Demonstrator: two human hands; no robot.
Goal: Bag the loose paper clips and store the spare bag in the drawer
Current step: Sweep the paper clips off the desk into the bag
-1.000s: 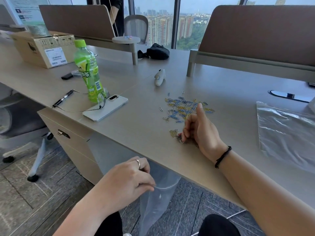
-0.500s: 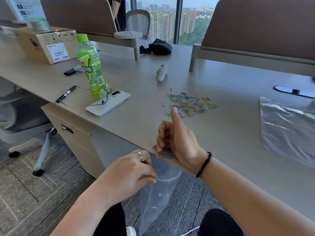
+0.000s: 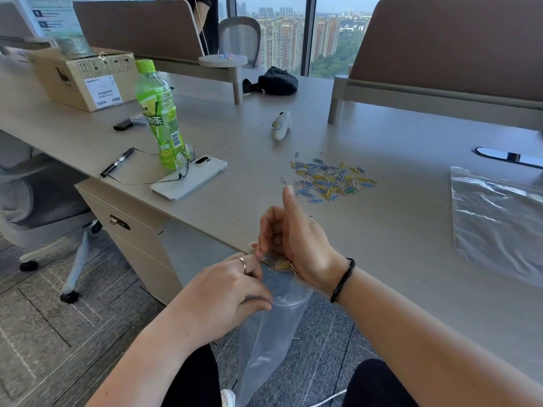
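- A clear plastic bag (image 3: pixel 273 327) is held by its mouth just below the desk edge (image 3: pixel 205 227); it is pinched shut-fingered at the rim by the left hand (image 3: pixel 223 295), and the rest of it hangs limp toward the floor.
- The right hand (image 3: pixel 293 239) is curled at the desk edge with the thumb raised, and a small batch of paper clips (image 3: pixel 280 264) is seen at its underside, right over the bag's mouth; whether they are gripped or merely being swept off the edge cannot be told.
- The main pile of loose clips (image 3: pixel 329 179) is left on the desk, well apart from the hands, with a few strays beside it.
- A second clear bag (image 3: pixel 499 218), judged to be the spare, is laid flat on the desk at the right, untouched.
- The drawer unit (image 3: pixel 129 230) is seen under the desk at the left, closed.
- The clips are judged light, small, hard and slippery; they are likely better raked together in batches than picked singly, and scattering over the edge is a risk.
- The bag is thin, soft and apt to collapse, so its mouth is best held at the rim and kept spread.
- The spare bag, being flat and slick, is probably best lifted by a corner or edge.
- The bagging is judged to be at an early stage.
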